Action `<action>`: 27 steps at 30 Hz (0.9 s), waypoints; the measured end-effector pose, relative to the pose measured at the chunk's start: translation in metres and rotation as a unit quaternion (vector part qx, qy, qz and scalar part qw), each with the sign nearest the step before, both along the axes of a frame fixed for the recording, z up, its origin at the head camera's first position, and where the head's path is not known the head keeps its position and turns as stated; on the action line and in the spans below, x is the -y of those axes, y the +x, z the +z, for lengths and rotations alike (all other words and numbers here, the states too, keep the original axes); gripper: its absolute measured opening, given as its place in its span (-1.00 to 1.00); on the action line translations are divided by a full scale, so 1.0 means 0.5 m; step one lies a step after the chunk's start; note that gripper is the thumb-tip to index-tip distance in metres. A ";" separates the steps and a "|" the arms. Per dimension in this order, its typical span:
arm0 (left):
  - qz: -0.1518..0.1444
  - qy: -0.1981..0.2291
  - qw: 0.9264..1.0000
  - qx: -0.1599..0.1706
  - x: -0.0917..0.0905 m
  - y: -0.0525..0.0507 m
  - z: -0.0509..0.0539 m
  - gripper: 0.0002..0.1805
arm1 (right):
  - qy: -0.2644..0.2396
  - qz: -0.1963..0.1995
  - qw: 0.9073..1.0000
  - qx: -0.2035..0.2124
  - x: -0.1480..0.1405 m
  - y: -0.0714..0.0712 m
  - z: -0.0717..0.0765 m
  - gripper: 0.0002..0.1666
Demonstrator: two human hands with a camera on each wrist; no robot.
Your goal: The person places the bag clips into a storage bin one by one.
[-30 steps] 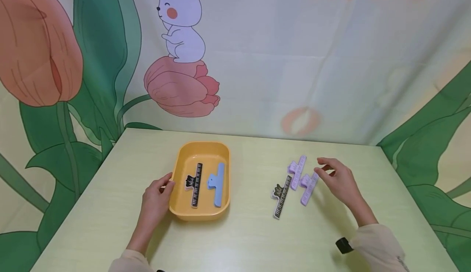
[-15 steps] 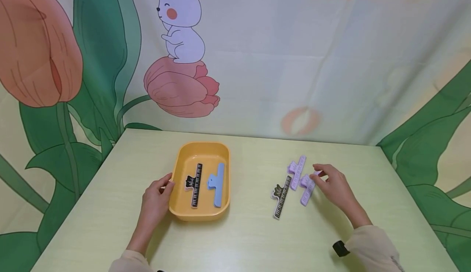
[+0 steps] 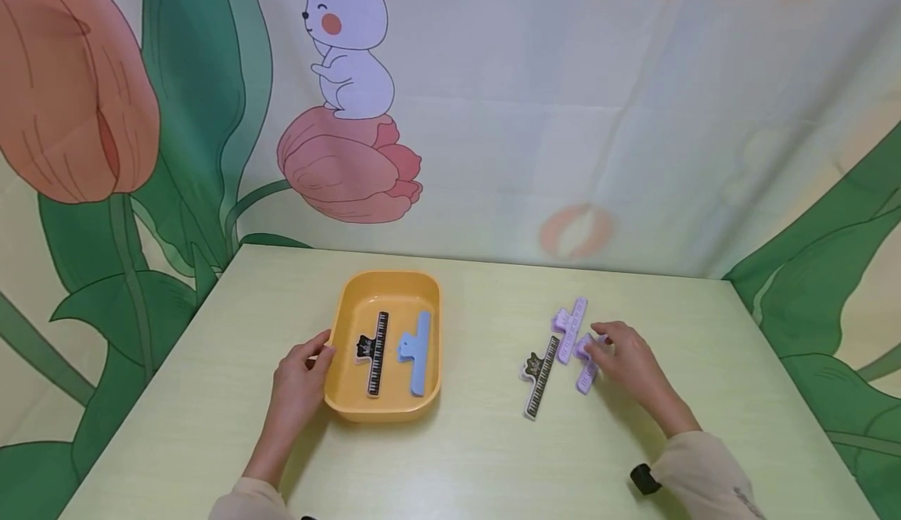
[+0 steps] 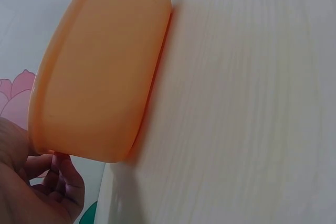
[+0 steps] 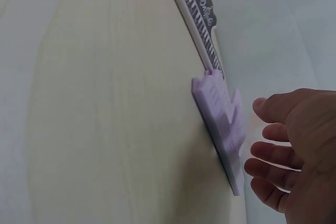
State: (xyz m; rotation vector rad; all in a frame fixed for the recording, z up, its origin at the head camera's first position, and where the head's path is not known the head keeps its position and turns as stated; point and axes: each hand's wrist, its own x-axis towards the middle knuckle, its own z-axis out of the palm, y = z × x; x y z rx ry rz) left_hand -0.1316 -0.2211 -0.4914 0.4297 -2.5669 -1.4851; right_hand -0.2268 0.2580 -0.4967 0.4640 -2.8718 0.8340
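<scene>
My left hand holds the left rim of a yellow plastic tray; in the left wrist view its fingers are curled at the tray's edge. Inside the tray lie a black piano-keyboard clip and a light blue clip. My right hand hovers over the nearer purple clip, partly covering it in the head view. The right wrist view has the fingers loosely bent and apart from that purple clip. Beside it lie another purple clip and a second black keyboard clip.
The pale wood-grain table carries the tray on the left and the loose clips on the right. A printed cloth with a rabbit and tulips hangs along the table's back edge.
My right hand has moved left and down, closer over the nearer purple clip. The left hand and the tray have stayed in place.
</scene>
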 end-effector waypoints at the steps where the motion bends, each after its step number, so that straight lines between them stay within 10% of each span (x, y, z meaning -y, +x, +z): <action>1: 0.000 -0.001 1.000 0.000 0.000 0.000 0.000 -0.52 | 0.008 -0.001 1.000 0.003 0.003 0.000 -0.003 -0.52; 27: -0.003 0.001 1.000 0.002 -0.002 0.002 0.001 -0.51 | 0.109 -0.015 0.994 -0.017 0.026 -0.009 -0.030 -0.45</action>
